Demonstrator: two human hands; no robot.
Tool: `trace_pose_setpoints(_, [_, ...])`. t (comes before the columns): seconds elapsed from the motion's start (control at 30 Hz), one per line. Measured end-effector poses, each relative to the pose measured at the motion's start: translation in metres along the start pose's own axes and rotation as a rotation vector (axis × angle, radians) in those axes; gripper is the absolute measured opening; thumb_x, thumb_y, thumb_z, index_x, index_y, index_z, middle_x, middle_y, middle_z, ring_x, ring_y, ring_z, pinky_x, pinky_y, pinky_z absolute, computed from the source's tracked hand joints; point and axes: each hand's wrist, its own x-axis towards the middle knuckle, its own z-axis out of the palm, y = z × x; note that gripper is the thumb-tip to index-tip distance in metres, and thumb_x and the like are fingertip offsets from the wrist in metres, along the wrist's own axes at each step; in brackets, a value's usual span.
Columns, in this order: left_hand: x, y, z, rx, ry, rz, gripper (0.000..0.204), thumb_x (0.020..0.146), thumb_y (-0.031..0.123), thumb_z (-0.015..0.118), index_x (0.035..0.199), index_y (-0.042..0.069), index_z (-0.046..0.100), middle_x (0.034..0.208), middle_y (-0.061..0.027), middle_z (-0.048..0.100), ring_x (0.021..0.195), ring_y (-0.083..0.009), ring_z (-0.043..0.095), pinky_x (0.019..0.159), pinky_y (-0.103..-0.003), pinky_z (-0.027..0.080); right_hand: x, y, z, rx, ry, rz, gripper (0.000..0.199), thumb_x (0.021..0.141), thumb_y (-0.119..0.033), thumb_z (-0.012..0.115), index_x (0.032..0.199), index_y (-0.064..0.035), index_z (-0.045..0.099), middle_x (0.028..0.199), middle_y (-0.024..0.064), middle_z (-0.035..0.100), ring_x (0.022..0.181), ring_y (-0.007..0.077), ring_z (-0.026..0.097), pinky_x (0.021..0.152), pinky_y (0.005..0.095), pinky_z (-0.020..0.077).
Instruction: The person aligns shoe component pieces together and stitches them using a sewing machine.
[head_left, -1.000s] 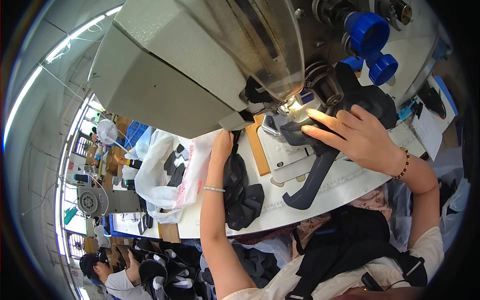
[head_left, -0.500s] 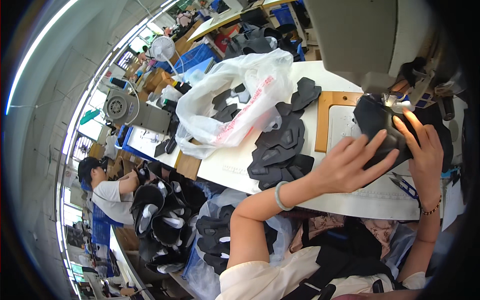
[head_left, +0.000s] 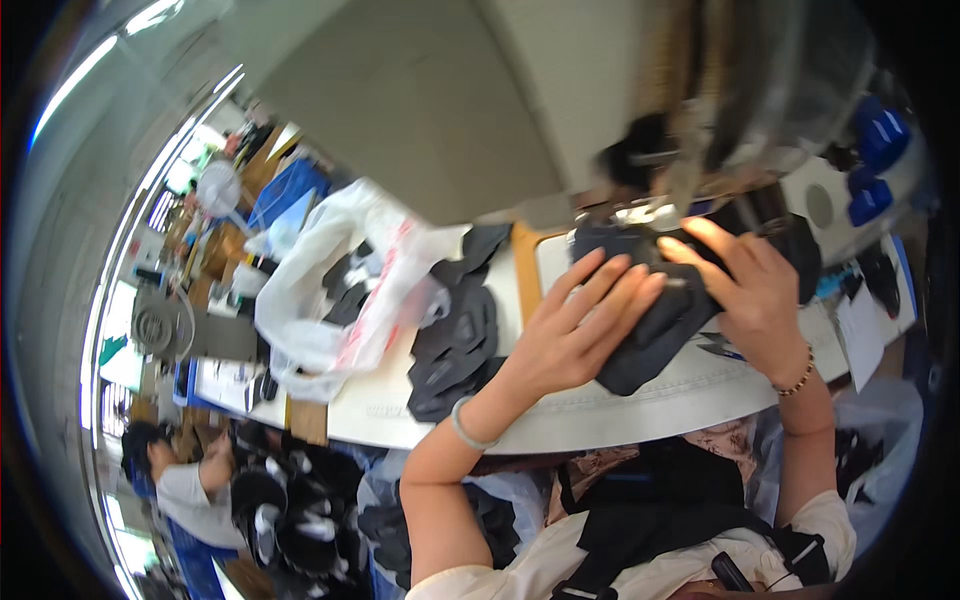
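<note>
A dark padded piece point(head_left: 645, 350) lies under the needle area of the sewing machine point(head_left: 420, 110), its near edge toward me. On its left side rests my left hand point(head_left: 575, 325), fingers stretched out and side by side, fingertips touching its top. My right hand point(head_left: 752, 295) lies over its right side, with the index and middle fingers reaching toward the metal presser parts point(head_left: 650, 213). Both thumbs are mostly hidden. Small snips point(head_left: 722, 347) lie on the table beside my right hand. The machine's needle end is blurred.
Left of the machine, dark moulded pads point(head_left: 455, 345) overlap on the white table point(head_left: 520, 430). Behind them sits an open clear plastic bag point(head_left: 290, 310) with more pads. Dark pieces point(head_left: 300, 510) are heaped at lower left, near a seated person point(head_left: 195, 495). Blue containers point(head_left: 880, 135) stand far right.
The view has swung, so the scene sits further left and the machine head fills more of the top. My left fingers, spread over the piece before, now lie closer together on it.
</note>
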Motion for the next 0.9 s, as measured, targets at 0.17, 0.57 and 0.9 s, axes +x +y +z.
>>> trace_pose_setpoints(0.17, [-0.013,0.0,0.01,0.023,0.103,0.02,0.039,0.074,0.008,0.059,0.112,0.0,0.066,0.112,-0.0141,0.06,0.107,-0.0278,0.059,0.095,-0.041,0.049,-0.008,0.013,0.004,-0.04,0.058,-0.061,0.049,0.062,-0.005,0.058,0.11,-0.0136,0.068,0.113,0.0015,0.062,0.064,0.0141,0.045,0.057,0.0237,0.043])
trace_pose_setpoints(0.57, [-0.002,-0.002,0.001,-0.103,-0.034,-0.102,0.04,0.078,0.006,0.054,0.117,0.004,0.064,0.124,-0.0187,0.056,0.118,-0.0328,0.053,0.099,-0.042,0.047,-0.014,0.017,0.001,-0.036,0.07,-0.081,0.049,0.063,-0.001,0.06,0.11,-0.0146,0.068,0.114,0.0,0.061,0.067,0.0136,0.044,0.058,0.024,0.0439])
trace_pose_setpoints(0.9, [0.009,-0.003,-0.007,-0.133,-0.116,-0.108,0.043,0.076,0.008,0.058,0.119,0.006,0.062,0.125,-0.0171,0.056,0.114,-0.0333,0.055,0.095,-0.04,0.047,-0.011,0.025,-0.006,-0.067,0.022,-0.116,0.039,0.069,-0.009,0.061,0.107,-0.0173,0.068,0.113,-0.0023,0.062,0.07,0.0116,0.049,0.06,0.022,0.0451])
